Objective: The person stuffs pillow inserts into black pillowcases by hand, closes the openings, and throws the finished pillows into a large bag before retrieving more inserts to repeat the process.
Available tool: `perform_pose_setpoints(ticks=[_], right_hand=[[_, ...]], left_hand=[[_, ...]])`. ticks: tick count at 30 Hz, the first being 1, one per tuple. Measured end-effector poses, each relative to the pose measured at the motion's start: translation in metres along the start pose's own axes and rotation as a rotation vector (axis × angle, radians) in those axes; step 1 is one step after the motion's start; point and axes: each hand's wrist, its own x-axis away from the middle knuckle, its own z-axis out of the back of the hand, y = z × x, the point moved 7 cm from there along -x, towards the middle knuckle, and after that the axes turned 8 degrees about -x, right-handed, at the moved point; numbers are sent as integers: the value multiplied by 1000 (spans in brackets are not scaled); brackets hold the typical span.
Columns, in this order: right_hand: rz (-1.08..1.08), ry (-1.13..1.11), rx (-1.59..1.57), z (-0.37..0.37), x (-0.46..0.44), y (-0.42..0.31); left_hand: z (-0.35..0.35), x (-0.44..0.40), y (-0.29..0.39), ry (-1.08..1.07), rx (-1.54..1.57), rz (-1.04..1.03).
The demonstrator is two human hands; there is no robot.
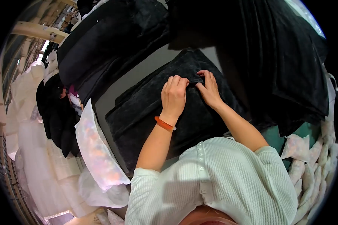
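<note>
A folded black plush fabric piece [154,116] lies on a grey table surface [120,83] in front of me. My left hand [174,95] is closed, with thumb and fingertips pinching a raised edge of this fabric near its middle. Just to the right, my right hand [210,89] has its thumb and fingers curved but apart, touching the fabric around the same raised edge. An orange bracelet [163,123] circles my left wrist.
Large black fabric heaps stand at the back left [112,41] and at the right [285,63]. A clear bag of pale, multicoloured filling [101,150] leans at the table's left edge. Several stuffed bags [296,147] are stacked at the lower right. White wrapped bundles [33,150] line the left.
</note>
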Motion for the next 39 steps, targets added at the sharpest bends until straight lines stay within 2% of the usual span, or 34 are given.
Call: perform_pose_setpoints(ticks=[4, 10, 14, 18, 20, 22, 24, 28, 31, 39], right_hand=[[33, 10, -91, 3, -6, 18], [46, -159, -231, 16, -11, 10], [170, -139, -118, 31, -8, -4], [124, -127, -89, 31, -12, -6], [220, -115, 75, 29, -12, -16], [252, -87, 85, 30, -15, -12], [378, -81, 126, 27, -14, -13], [344, -130, 58, 31, -19, -13], [186, -181, -76, 29, -20, 4], [118, -125, -143, 11, -21, 14]], left_hand=[[-2, 2, 4, 16, 24, -38], [1, 1, -1, 15, 38, 1], [-3, 1, -7, -5, 37, 47], [-3, -2, -6, -32, 21, 35], [-3, -6, -4, -82, -26, 19], [-2, -14, 4, -116, -19, -47], [-7, -20, 10, -185, -33, -130], [-40, -30, 5, -262, -130, -254], [-54, -38, -10, -379, -47, -75], [-53, -35, -18, -363, 67, 24]])
